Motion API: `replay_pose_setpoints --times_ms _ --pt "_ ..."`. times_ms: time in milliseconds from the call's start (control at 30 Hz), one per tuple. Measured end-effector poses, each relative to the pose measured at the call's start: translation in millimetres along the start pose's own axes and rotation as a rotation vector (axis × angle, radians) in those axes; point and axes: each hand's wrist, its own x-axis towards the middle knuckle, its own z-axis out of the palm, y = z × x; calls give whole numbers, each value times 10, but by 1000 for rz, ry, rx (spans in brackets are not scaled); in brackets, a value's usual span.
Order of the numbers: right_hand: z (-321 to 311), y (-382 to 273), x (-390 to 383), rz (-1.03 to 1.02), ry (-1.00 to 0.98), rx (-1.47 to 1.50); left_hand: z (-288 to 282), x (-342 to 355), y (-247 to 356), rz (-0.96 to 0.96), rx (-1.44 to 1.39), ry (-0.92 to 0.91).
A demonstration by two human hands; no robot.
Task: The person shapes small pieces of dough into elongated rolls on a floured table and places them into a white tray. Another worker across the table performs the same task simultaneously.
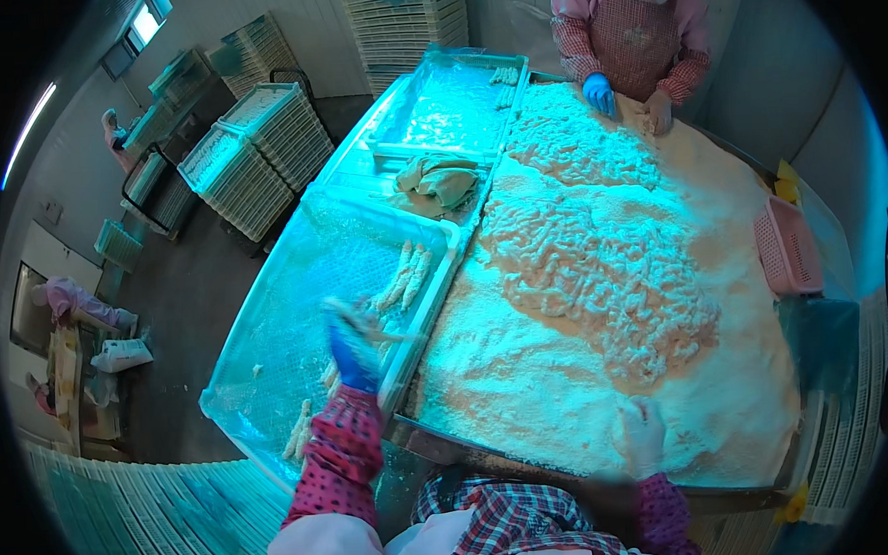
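Note:
My blue-gloved left hand (pixel 354 354) is over the near white tray (pixel 255 328), blurred among pale coated strips (pixel 402 279); whether it grips one is unclear. My pale-gloved right hand (pixel 643 437) is at the near part of a wide bed of crumbs (pixel 517 412), fingers curled; what they may hold is hidden. A long heap of coated pieces (pixel 591 272) lies in the crumbs just beyond it. The near tray is lined with clear film and holds several rows of strips along its right side.
A co-worker (pixel 631 31) works across the table. A far tray (pixel 448 101), a crumpled cloth (pixel 436 185) and a pink basket (pixel 785 246) surround the crumbs. Stacked trays (pixel 250 177) stand back left. Other people (pixel 116 137) work along the left wall, near a white sack (pixel 119 355).

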Motion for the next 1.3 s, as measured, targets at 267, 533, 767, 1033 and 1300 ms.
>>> replay_pose_setpoints --times_ms 267,533,767,1033,1300 --pt "130 -466 27 -476 -252 -377 -1483 984 -31 -124 713 -293" --pt "-62 -513 134 79 252 444 -1486 578 699 -384 920 -452" --pt "-667 210 189 -284 -273 -501 -1088 30 224 251 971 -517" --pt "-523 225 -108 -301 -57 -405 771 -1671 -1345 607 1048 -1573" --pt "-377 -88 92 -322 307 -92 914 -2120 -1886 -933 238 -993"
